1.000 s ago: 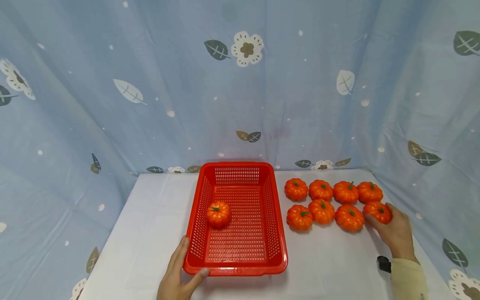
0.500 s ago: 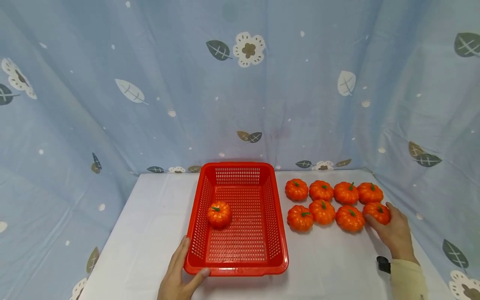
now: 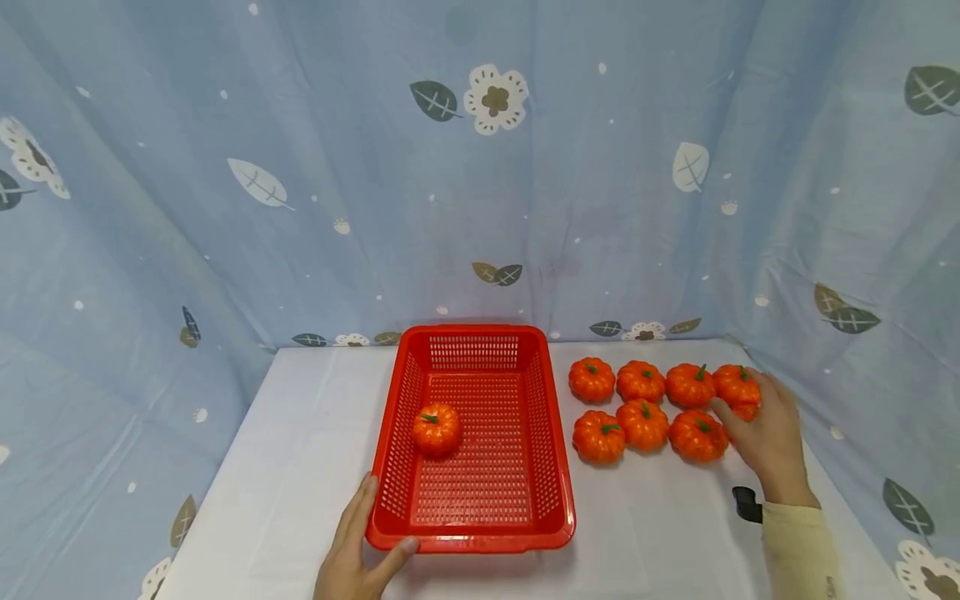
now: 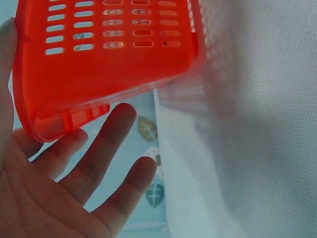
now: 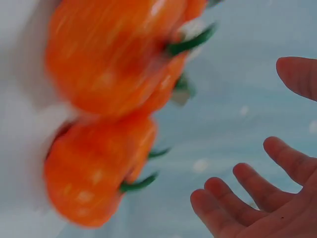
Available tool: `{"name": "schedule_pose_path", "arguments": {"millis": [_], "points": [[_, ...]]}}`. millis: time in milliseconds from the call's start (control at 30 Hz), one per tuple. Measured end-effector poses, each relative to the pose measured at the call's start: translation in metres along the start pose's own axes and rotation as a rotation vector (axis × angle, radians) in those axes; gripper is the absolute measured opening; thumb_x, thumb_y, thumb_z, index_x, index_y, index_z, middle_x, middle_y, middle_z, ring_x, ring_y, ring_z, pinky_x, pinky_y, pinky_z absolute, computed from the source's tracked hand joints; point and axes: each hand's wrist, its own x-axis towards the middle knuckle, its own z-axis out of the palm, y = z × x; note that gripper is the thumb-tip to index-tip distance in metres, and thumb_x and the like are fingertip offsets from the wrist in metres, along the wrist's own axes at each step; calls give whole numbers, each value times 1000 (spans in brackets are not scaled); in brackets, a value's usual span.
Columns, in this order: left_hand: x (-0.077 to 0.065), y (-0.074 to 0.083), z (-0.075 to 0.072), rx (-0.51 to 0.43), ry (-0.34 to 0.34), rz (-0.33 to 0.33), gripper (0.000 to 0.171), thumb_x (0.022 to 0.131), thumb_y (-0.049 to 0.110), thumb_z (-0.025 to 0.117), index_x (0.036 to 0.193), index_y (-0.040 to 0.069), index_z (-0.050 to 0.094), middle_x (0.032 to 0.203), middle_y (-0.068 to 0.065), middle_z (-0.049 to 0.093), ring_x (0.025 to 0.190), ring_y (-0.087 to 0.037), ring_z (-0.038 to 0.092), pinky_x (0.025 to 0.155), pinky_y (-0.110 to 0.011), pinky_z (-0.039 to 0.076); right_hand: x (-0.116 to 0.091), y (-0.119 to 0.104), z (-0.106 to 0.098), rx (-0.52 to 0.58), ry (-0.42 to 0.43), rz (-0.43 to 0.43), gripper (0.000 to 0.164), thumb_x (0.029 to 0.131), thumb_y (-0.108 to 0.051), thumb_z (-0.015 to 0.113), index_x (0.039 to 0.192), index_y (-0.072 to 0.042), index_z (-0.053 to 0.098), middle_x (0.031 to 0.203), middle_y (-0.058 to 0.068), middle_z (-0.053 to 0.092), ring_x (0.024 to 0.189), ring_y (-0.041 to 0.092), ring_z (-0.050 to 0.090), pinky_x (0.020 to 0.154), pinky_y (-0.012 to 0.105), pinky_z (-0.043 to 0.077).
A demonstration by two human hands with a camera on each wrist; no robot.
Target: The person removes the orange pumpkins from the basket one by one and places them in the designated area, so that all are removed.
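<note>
A small orange pumpkin with a green stem (image 3: 437,430) sits in the left half of a red perforated plastic basket (image 3: 472,542). My left hand (image 3: 352,542) is at the basket's near left corner, thumb on the front rim and straight fingers along the left side. The left wrist view shows two of its fingers free of the wall. My right hand (image 3: 772,433), fingers spread and holding nothing, hovers over the right end of two rows of pumpkins. It is nearest the back right pumpkin (image 3: 733,385) and partly hides the front right pumpkin (image 3: 746,412).
Right of the basket, several more pumpkins (image 3: 598,437) stand close together in two rows. A white-covered table (image 3: 300,433) carries everything. Blue patterned curtains (image 3: 360,167) rise behind the table and at both sides.
My right hand has left the front right pumpkin, rising and shifting slightly back and left towards the back right one. The left hand and basket stay put.
</note>
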Motion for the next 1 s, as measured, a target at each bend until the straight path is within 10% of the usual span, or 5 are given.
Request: {"name": "schedule_pose_path", "arguments": {"millis": [533,1000], "points": [[0,0,-1,53,23,-13,104,80,59,79,162,28,25,165,0,29,146,-27,35,113,-38,33,-7,-66,36,100,-128,-222,72,94,-27,75,153,-6,40,156,26,33,138,53,34,100,76,36],[1,-1,1,16,22,14,103,82,56,80,163,24,25,165,-6,28,147,-33,33,112,-58,36,-12,-89,63,160,-193,-356,68,92,-28,77,148,-6,46,149,17,46,136,41,43,106,67,39]]}}
